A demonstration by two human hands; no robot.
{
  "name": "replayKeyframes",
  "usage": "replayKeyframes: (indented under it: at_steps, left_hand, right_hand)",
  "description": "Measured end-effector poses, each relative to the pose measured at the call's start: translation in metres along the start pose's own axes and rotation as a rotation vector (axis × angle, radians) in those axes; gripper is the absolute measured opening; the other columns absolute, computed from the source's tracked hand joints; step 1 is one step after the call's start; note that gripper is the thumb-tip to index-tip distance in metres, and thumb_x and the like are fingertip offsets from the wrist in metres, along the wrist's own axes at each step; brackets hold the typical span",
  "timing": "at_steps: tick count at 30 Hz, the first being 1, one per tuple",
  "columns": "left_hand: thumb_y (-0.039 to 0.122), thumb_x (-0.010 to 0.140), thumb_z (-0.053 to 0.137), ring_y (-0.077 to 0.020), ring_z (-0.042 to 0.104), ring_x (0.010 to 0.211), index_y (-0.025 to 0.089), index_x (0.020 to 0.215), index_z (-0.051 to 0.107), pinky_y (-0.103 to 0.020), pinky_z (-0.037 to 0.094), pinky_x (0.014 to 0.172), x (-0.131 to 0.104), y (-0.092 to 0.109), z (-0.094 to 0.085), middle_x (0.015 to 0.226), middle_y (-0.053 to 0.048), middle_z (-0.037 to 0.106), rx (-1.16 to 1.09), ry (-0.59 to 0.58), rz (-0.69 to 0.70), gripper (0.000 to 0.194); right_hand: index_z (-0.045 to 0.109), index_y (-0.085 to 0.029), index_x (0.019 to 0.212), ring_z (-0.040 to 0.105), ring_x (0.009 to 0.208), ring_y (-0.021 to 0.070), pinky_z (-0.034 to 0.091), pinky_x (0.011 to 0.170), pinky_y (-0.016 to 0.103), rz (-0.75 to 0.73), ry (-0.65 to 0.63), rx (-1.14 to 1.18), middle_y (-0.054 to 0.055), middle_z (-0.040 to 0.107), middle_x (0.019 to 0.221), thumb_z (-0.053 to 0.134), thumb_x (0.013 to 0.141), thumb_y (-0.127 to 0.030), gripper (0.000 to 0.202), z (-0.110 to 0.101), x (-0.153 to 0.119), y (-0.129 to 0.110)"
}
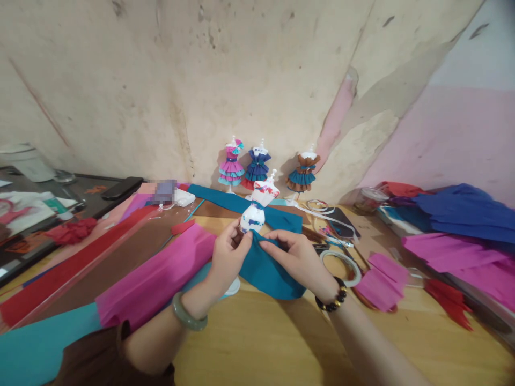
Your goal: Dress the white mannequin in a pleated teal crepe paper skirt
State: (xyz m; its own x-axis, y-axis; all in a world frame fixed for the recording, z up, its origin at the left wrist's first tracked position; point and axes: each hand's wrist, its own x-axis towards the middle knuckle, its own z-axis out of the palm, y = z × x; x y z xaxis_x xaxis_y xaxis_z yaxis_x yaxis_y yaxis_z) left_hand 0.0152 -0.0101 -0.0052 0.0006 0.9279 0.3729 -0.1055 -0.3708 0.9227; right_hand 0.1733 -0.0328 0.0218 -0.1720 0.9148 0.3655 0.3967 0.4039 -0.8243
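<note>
A small white mannequin [252, 214] with red and blue smudges stands tilted in front of me, a teal band around its waist. At its lower end my left hand [229, 254] is closed, thumb and fingers pinching the edge of a teal crepe paper strip [277, 276] against the mannequin. My right hand [293, 254] pinches the same strip just to the right, its fingers partly hidden behind the paper. From both hands the strip hangs down toward the table.
Behind stand miniature dressed mannequins, one pink [231, 169], one navy [257, 163], one brown and teal [304, 174]. Crepe paper sheets [161, 268] spread over the left. On the right lie a tape roll [340, 268], a phone [341, 221] and blue folded paper [462, 214].
</note>
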Motion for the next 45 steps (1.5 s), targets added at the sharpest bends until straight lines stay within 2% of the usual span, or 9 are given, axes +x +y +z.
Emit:
replayKeyframes:
  at_steps: [3,7,11,15,26,31,35,42,45]
  left_hand:
    - [0.028,0.083,0.063,-0.0192,0.064,0.089,0.018,0.110,0.065,-0.029,0.050,0.081,-0.0004,-0.0010,0.0003,0.099,-0.006,0.072,-0.014,-0.017,-0.003,0.029]
    - [0.029,0.086,0.062,-0.0191,0.064,0.092,0.020,0.111,0.065,-0.029,0.049,0.083,-0.0006,-0.0026,0.0001,0.100,-0.005,0.071,-0.031,-0.051,0.013,0.028]
    - [0.031,0.087,0.062,-0.0192,0.063,0.091,0.020,0.110,0.066,-0.028,0.048,0.082,-0.0008,-0.0031,-0.0003,0.100,-0.004,0.071,-0.020,-0.058,0.014,0.026]
    - [0.032,0.087,0.061,-0.0196,0.063,0.091,0.019,0.113,0.065,-0.029,0.049,0.080,-0.0009,-0.0027,-0.0001,0.100,-0.006,0.071,-0.023,-0.069,0.015,0.029]
    - [0.032,0.087,0.062,-0.0212,0.064,0.097,0.019,0.112,0.065,-0.031,0.049,0.085,-0.0010,-0.0013,-0.0009,0.105,-0.007,0.072,-0.057,-0.076,-0.016,0.028]
    - [0.029,0.086,0.062,-0.0215,0.064,0.101,0.019,0.109,0.065,-0.031,0.049,0.089,-0.0016,0.0001,-0.0003,0.108,-0.006,0.072,-0.072,-0.092,-0.017,0.025]
    - [0.026,0.084,0.061,-0.0217,0.065,0.100,0.018,0.110,0.064,-0.031,0.050,0.088,-0.0014,0.0024,0.0010,0.107,-0.007,0.073,-0.088,-0.111,-0.012,0.027]
    - [0.022,0.078,0.064,-0.0233,0.065,0.105,0.017,0.101,0.066,-0.033,0.049,0.092,-0.0003,0.0046,0.0030,0.109,-0.008,0.073,-0.113,-0.123,-0.001,0.024]
    - [0.021,0.079,0.064,-0.0223,0.067,0.101,0.017,0.101,0.065,-0.032,0.050,0.088,-0.0007,0.0034,0.0027,0.107,-0.008,0.073,-0.119,-0.129,-0.003,0.023]
  right_hand:
    - [0.076,-0.024,0.093,0.070,0.083,0.0225,0.053,0.080,0.036,-0.068,-0.026,0.009,0.002,0.078,0.093,0.065,0.085,-0.031,0.015,0.0022,-0.0006,-0.0009]
    - [0.076,-0.025,0.091,0.070,0.084,0.0221,0.053,0.080,0.035,-0.111,-0.007,0.002,0.002,0.077,0.092,0.064,0.086,-0.031,0.014,0.0029,-0.0013,-0.0010]
    - [0.074,-0.023,0.085,0.067,0.074,0.0207,0.052,0.072,0.033,-0.050,0.045,-0.067,0.002,0.076,0.084,0.068,0.082,-0.034,0.013,-0.0008,-0.0009,0.0008]
    - [0.073,-0.023,0.088,0.064,0.069,0.0199,0.049,0.063,0.031,0.017,0.036,-0.113,0.001,0.076,0.083,0.070,0.079,-0.036,0.017,-0.0028,-0.0004,0.0037]
    - [0.072,-0.021,0.082,0.065,0.072,0.0191,0.050,0.063,0.028,0.029,-0.004,-0.011,0.001,0.075,0.078,0.059,0.087,-0.039,0.023,-0.0035,0.0007,-0.0019]
    - [0.074,-0.023,0.089,0.068,0.081,0.0209,0.052,0.073,0.030,-0.016,-0.050,0.025,0.001,0.077,0.088,0.059,0.088,-0.036,0.020,-0.0021,0.0005,-0.0006]
    - [0.076,-0.023,0.088,0.069,0.084,0.0222,0.052,0.078,0.033,-0.035,-0.021,0.041,0.002,0.077,0.089,0.061,0.086,-0.034,0.018,0.0004,0.0004,-0.0003]
    - [0.074,-0.020,0.088,0.068,0.081,0.0211,0.053,0.075,0.031,-0.034,-0.026,0.023,0.002,0.077,0.087,0.060,0.087,-0.034,0.019,0.0012,0.0004,-0.0016]
    - [0.072,-0.019,0.088,0.068,0.081,0.0209,0.053,0.073,0.030,-0.019,-0.007,0.018,0.003,0.077,0.087,0.060,0.087,-0.035,0.020,0.0009,0.0004,-0.0016]
